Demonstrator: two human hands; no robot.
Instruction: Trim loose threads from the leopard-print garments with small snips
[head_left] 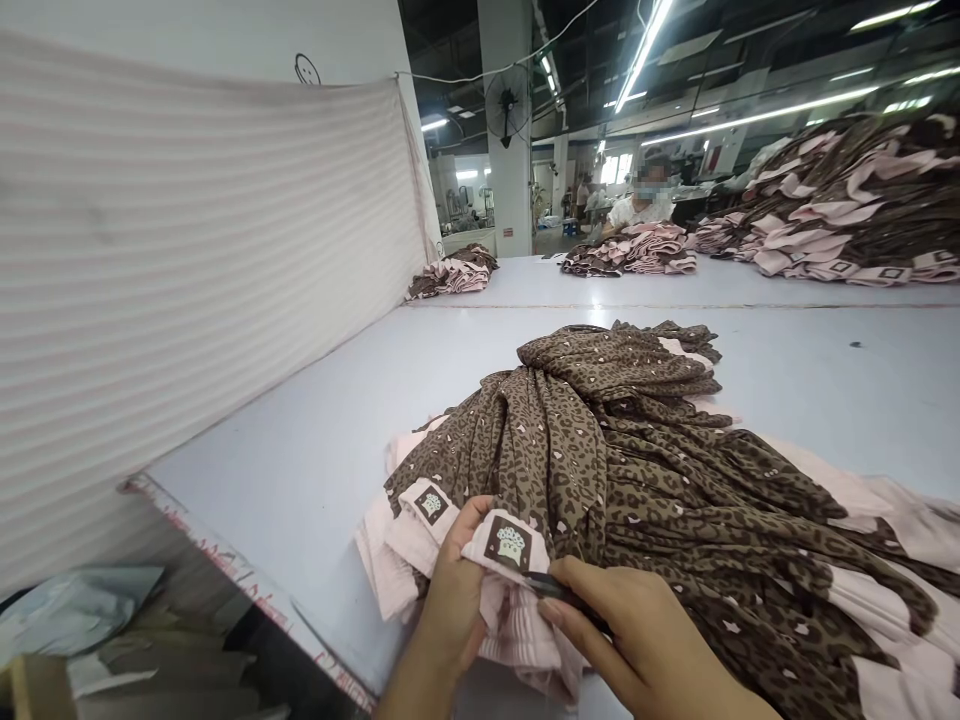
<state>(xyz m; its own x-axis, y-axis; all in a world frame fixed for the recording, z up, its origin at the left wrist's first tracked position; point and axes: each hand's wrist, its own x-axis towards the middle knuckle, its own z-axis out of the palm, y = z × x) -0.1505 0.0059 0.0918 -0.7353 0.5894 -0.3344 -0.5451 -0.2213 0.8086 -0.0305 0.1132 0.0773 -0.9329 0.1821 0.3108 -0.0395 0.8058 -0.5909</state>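
Observation:
My left hand [451, 595] pinches a pink fabric band of a garment, on which a square dark patch with a pale cartoon figure [511, 543] faces up. In my right hand [645, 625] are black thread snips [574, 596], their tip touching or very near the band's lower edge. My fingers partly cover the snips. A heap of brown leopard-print garments [551, 440] with pink trim spreads over the table beyond and to the right of both hands. Just left of the held band lies another pink band with a similar patch [431, 503].
The pale table [315, 470] has its marked edge at lower left. A striped white cloth [225, 240] hangs along the left. Folded garments [457, 272], another stack [637, 250] and a tall pile [855, 205] stand farther back. A masked person [641, 208] is behind the table.

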